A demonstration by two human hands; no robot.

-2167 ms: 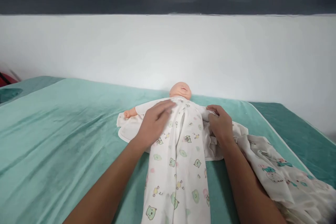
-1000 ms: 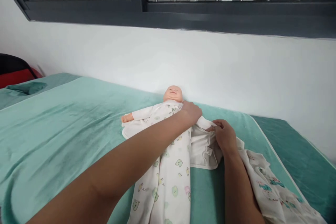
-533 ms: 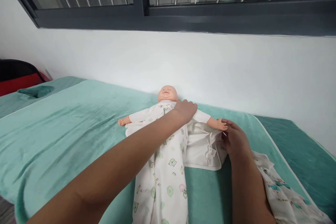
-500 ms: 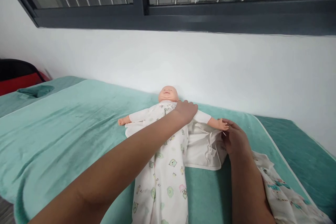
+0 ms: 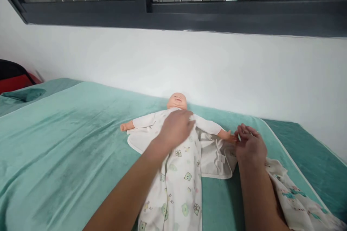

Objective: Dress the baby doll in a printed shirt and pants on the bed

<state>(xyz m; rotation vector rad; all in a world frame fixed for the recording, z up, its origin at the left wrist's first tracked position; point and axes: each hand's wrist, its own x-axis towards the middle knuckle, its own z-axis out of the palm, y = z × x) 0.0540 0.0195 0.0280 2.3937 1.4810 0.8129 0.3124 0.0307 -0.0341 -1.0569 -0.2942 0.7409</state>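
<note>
A bald baby doll (image 5: 177,101) lies on its back with both arms spread. It wears a white sleepsuit (image 5: 179,177) printed with small green animals. Under it is spread an opened white garment (image 5: 217,164), showing on both sides of the body. My left hand (image 5: 177,126) is over the doll's upper chest, fingers bent and a little blurred; whether they grip the fabric is unclear. By the doll's outstretched hand (image 5: 230,136) at right, my right hand (image 5: 251,142) has its fingers curled together. What lies between them, if anything, is hidden.
A green plush cover (image 5: 81,144) spreads over the bed. Beside my right forearm lies a crumpled printed white cloth (image 5: 300,196). A white wall (image 5: 217,65) rises behind the bed below a dark window frame (image 5: 108,16). At far left sits a red and black item (image 5: 13,77).
My left hand has come off the doll's shoulder and moved left over the chest. The right hand has shifted slightly right, its fingers now curled upward beside the doll's hand.
</note>
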